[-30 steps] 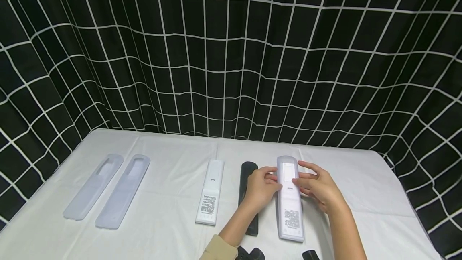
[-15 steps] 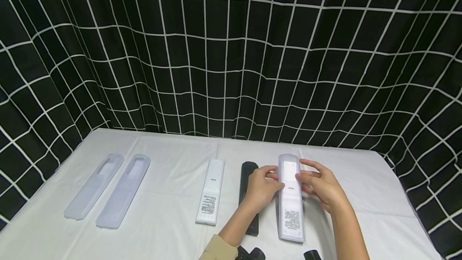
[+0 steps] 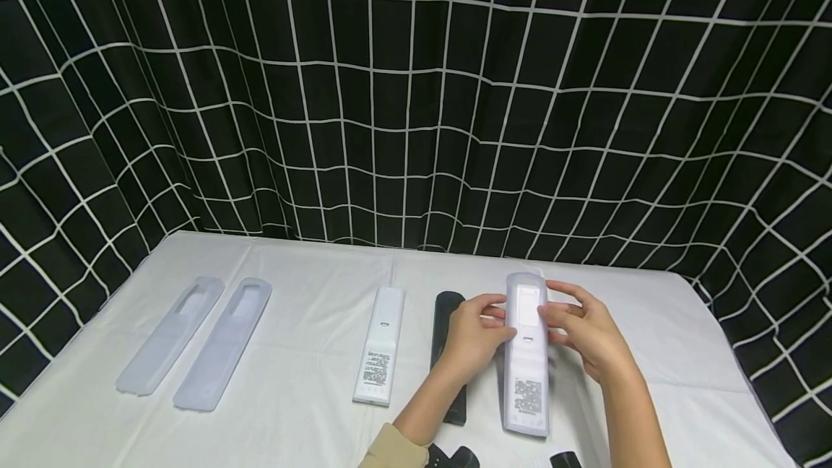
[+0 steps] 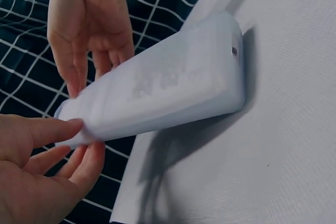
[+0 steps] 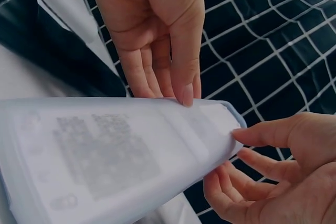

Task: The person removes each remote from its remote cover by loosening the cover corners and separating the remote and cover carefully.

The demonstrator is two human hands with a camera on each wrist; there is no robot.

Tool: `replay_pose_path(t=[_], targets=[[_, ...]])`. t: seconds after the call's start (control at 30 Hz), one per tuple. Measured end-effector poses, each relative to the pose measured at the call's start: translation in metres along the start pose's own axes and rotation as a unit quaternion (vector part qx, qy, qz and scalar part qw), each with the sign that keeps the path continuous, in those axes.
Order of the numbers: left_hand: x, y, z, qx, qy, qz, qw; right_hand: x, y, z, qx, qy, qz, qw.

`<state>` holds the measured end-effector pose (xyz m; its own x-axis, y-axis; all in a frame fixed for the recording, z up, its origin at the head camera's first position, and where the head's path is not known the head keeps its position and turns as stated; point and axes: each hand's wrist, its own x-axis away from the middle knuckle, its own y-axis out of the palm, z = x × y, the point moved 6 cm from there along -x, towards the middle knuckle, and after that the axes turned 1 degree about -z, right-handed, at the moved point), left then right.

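A white remote control (image 3: pixel 527 363) lies back side up inside a translucent silicone cover (image 3: pixel 526 279). Its far end is lifted off the table, while the near end rests on the cloth. My left hand (image 3: pixel 473 334) pinches the left edge near the raised end, thumb on top and fingers along the side. On the opposite edge my right hand (image 3: pixel 590 331) pinches it too, with the thumb over the upper part. In the left wrist view, the covered remote (image 4: pixel 173 72) slopes up from the cloth. The right wrist view shows the cover's edge (image 5: pixel 233 111) between both hands.
A black remote (image 3: pixel 448 303) lies under my left wrist. Left of it is a bare white remote (image 3: pixel 380 341), label up. Two empty translucent covers (image 3: pixel 170 338) lie side by side at the far left. A gridded black curtain (image 3: pixel 416 114) hangs behind the white table (image 3: pixel 305 352).
Both hands have shifted slightly right and away, and the far end of the covered remote has moved with them. The other remotes and covers have stayed put.
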<state>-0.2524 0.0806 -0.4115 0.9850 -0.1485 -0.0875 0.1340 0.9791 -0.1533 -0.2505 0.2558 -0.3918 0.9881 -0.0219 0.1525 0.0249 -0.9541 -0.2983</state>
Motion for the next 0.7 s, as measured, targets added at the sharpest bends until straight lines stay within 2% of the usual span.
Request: replay_pose_path(t=[0.4,0.7], targets=[[0.001,-0.004,0.015,0.001,0.034,0.005,0.9994,0.008,-0.002,-0.016,0.012,-0.03,0.012,0.999],[0.001,-0.007,0.023,0.033,0.047,0.007,0.9983,0.013,-0.004,-0.027,-0.004,-0.048,0.027,0.998]])
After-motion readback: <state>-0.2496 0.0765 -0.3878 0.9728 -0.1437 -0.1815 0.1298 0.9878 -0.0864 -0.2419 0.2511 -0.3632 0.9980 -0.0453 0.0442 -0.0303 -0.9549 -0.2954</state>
